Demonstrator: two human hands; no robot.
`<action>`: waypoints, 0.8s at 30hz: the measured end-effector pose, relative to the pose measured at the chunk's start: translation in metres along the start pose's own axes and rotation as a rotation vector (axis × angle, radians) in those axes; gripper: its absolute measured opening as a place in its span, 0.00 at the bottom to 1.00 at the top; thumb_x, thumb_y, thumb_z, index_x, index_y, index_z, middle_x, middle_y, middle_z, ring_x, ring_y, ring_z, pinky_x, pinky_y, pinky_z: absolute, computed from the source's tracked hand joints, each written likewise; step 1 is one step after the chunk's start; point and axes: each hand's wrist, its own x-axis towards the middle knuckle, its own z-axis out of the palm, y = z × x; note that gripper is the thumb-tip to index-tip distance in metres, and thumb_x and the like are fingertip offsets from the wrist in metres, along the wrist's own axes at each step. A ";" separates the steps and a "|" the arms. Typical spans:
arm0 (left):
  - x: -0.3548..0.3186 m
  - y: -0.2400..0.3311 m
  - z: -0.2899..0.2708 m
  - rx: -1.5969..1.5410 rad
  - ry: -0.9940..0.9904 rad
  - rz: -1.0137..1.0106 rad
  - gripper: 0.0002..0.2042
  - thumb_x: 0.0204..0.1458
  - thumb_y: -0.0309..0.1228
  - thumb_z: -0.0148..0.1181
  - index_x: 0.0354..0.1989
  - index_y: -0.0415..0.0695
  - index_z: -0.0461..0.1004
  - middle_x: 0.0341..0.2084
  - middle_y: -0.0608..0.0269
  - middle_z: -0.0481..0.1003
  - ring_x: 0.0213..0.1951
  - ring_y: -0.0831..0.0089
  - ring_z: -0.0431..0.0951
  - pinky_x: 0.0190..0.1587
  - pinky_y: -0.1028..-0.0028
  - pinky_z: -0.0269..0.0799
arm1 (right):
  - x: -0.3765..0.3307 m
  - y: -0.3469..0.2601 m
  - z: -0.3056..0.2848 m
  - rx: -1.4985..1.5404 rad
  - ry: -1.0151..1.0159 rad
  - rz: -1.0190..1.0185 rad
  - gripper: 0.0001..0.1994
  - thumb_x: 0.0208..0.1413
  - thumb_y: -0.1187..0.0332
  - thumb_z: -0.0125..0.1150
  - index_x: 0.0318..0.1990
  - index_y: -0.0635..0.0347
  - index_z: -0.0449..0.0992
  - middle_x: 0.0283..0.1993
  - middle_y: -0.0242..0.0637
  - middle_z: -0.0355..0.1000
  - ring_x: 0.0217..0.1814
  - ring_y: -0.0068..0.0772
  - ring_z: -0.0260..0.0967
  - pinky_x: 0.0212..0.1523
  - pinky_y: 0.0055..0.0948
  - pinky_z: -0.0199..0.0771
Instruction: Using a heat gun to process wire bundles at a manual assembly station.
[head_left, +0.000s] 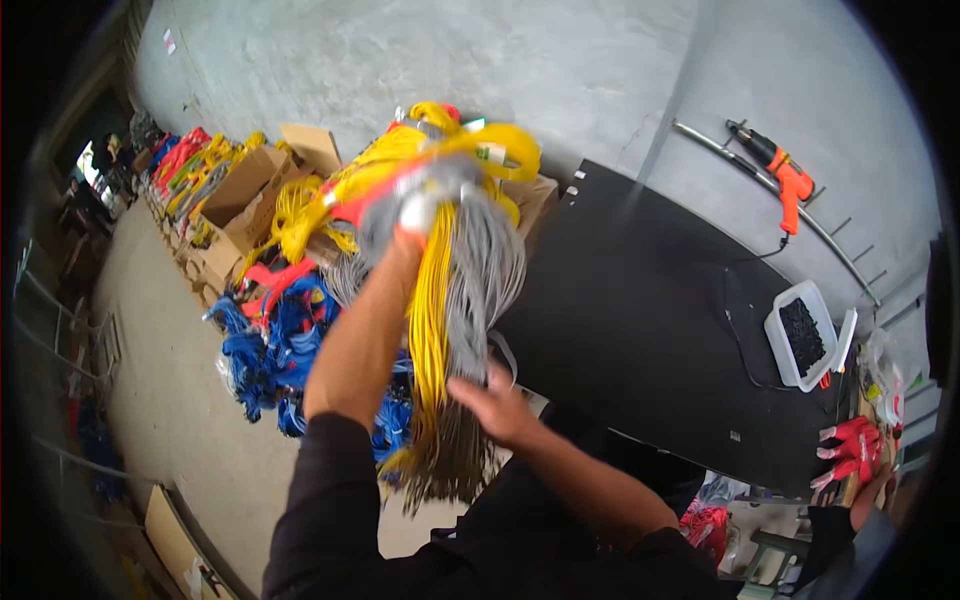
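A thick bundle of yellow and grey cables point(470, 275) hangs in front of me, with thin brown and dark ends at the bottom. My left hand point(416, 222) is raised at its top, closed round the bundle; something white and orange covers the hand, and its fingers are blurred. Lower down, my right hand point(497, 402) grips the grey strands, thumb in front and fingers partly hidden. Blurred yellow loops point(510, 145) stick out above my left hand. Beneath and to the left lies a heap of blue cables point(275, 345).
A black tabletop point(640, 310) stretches to the right, bearing a white tub point(775, 328) of small black pieces and red gloves point(852, 450). An orange heat gun point(790, 185) hangs by the wall. Cardboard boxes point(235, 215) and cable piles line the left; another person's arm point(868, 500) shows at lower right.
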 end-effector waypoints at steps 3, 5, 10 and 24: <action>0.063 0.094 -0.015 -0.041 0.156 -0.314 0.06 0.63 0.28 0.62 0.45 0.40 0.78 0.38 0.55 0.83 0.35 0.64 0.84 0.39 0.61 0.83 | 0.075 -0.037 -0.017 0.045 0.051 0.070 0.18 0.71 0.66 0.61 0.63 0.65 0.74 0.55 0.38 0.80 0.53 0.28 0.77 0.57 0.34 0.77; 0.065 0.081 -0.074 0.163 0.200 -0.268 0.11 0.62 0.31 0.64 0.47 0.37 0.76 0.37 0.52 0.83 0.36 0.62 0.85 0.41 0.60 0.83 | 0.129 0.001 -0.008 0.221 0.042 0.200 0.22 0.65 0.68 0.65 0.63 0.69 0.74 0.58 0.45 0.79 0.56 0.39 0.77 0.59 0.40 0.75; 0.040 0.000 -0.120 1.013 0.279 -0.328 0.37 0.56 0.47 0.70 0.68 0.33 0.67 0.58 0.37 0.78 0.63 0.48 0.78 0.66 0.60 0.70 | 0.196 0.111 -0.018 -0.243 0.045 0.362 0.22 0.61 0.78 0.65 0.63 0.69 0.74 0.56 0.48 0.80 0.59 0.44 0.77 0.60 0.43 0.75; -0.222 0.079 0.016 0.934 0.595 -0.623 0.19 0.60 0.37 0.65 0.53 0.35 0.80 0.41 0.43 0.84 0.48 0.57 0.86 0.58 0.66 0.76 | 0.203 0.055 -0.007 -0.138 -0.104 0.729 0.22 0.63 0.77 0.61 0.65 0.64 0.74 0.63 0.44 0.78 0.64 0.49 0.76 0.68 0.62 0.69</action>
